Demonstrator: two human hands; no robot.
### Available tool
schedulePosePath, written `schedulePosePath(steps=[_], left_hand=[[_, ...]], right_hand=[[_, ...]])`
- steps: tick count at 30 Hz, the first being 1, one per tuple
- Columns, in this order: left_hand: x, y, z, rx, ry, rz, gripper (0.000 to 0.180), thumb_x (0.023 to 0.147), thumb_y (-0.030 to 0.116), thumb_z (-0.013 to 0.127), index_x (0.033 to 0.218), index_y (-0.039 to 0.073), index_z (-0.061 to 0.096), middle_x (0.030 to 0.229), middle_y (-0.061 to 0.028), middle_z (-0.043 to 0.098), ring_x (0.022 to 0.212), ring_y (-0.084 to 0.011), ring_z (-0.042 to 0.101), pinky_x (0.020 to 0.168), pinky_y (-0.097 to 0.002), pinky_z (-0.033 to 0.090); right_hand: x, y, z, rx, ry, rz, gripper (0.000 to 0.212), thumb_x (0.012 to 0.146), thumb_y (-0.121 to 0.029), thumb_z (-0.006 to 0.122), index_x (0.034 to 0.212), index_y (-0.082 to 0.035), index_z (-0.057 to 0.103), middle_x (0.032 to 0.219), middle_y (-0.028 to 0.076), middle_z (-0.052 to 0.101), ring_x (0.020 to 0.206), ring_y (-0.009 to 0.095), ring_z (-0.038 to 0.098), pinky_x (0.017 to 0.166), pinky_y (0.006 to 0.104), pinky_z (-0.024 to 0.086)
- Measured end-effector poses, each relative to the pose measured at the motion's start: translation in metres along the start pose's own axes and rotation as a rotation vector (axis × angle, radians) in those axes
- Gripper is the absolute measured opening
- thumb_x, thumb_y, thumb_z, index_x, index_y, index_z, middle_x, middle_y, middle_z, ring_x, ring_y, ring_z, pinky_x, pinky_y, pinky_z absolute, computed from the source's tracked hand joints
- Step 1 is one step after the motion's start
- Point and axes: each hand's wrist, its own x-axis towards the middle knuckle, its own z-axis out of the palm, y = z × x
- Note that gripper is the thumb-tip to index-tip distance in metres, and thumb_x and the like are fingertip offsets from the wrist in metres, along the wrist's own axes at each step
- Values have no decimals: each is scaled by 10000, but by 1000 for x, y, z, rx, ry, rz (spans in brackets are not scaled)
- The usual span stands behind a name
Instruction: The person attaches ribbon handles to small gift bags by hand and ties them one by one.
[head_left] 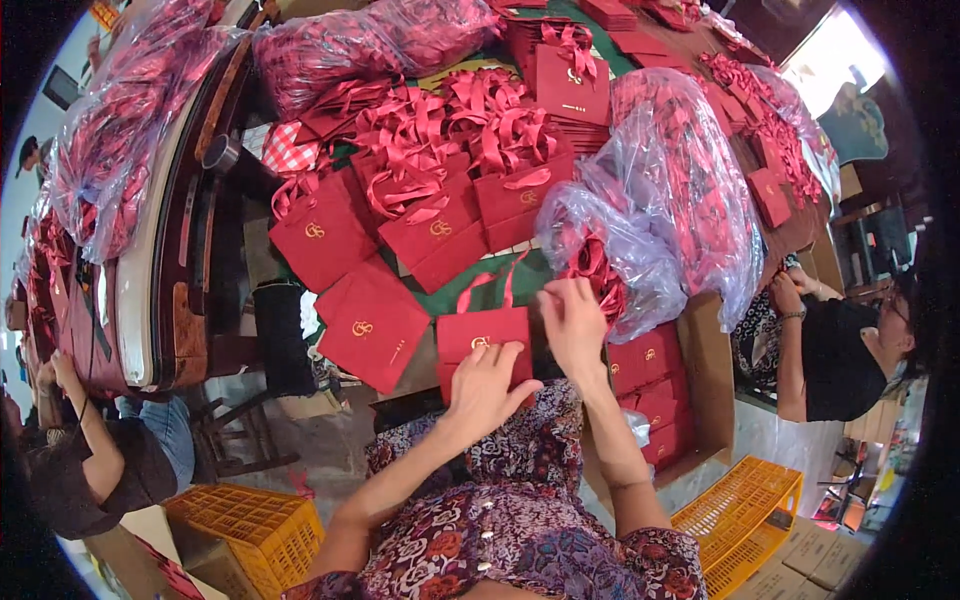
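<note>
A small red paper gift bag (455, 335) with a gold emblem lies at the table's near edge, its ribbon handle (478, 290) standing up beyond it. My left hand (480, 385) rests on its front, fingers stretched out and thumb spread to the right. Just right of the bag is my right hand (577, 328), its fingers curled together beside a bunch of red ribbons (594, 272) at the mouth of a clear plastic sack (640, 240). Whatever those fingertips pinch is hidden. Left of the small bag lie larger flat red bags (375, 325).
Piles of red bags with ribbons (430, 210) cover the table. An open carton (712, 400) of red bags stands at my right. Orange crates (255, 535) sit on the floor. One person (845, 350) works at the right, another (100, 460) at the left.
</note>
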Motion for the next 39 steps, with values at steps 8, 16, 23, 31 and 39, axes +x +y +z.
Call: schedulePosePath(steps=[8,16,23,31,39], left_hand=[[11,-16,46,-45,81,-15,383,846,206,717,1166,45,583,1023,-166,601,972,-361,603,838,-443,516],[18,-55,36,-851,101,-452,365,1065,300,443,1112,2,648,966,-118,676,857,-176,628,747,-332,500],[29,-78,20,-980,-40,-353,177,994,182,606,994,10,646,872,2,657,800,-69,592,718,-239,488],[11,-74,-11,-1211,122,-546,139,986,159,618,1057,47,576,792,-12,649,727,-67,604,654,-228,473],[0,-71,-2,-576,72,-469,171,978,164,589,1025,0,593,705,-123,642,633,-267,668,594,-382,503]], right_hand=[[-7,24,-1,-235,-72,-93,108,852,-105,681,914,-48,613,880,132,579,845,340,588,696,463,495],[-30,-17,10,90,-239,-268,197,800,5,662,987,-57,647,912,122,616,832,335,631,703,418,531],[-40,-19,24,122,-304,-490,201,781,-125,728,934,-78,606,950,95,574,853,314,607,762,417,527],[-34,-2,15,42,-266,-369,259,824,-263,746,745,-67,596,783,81,528,754,290,553,642,412,442],[-32,6,18,171,-270,-185,204,829,-148,748,945,-72,598,938,104,572,774,320,629,647,421,509]])
